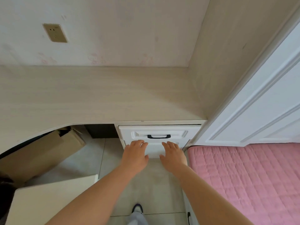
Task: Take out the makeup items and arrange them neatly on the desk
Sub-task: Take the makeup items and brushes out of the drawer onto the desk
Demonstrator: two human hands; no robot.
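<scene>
No makeup items are seen; both the left hand [135, 155] and right hand [174, 155] are held flat and empty just below the closed drawer's [159, 133] crosswise handle [159, 136], the right nearer.

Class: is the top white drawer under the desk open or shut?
Shut: the drawer front sits flush under the desk edge, no interior showing.

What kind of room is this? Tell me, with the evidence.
Probably a bedroom: a pink quilted mattress sits beside a built-in pale wood-grain desk with a white drawer unit, next to white panelled wardrobe doors.
</scene>
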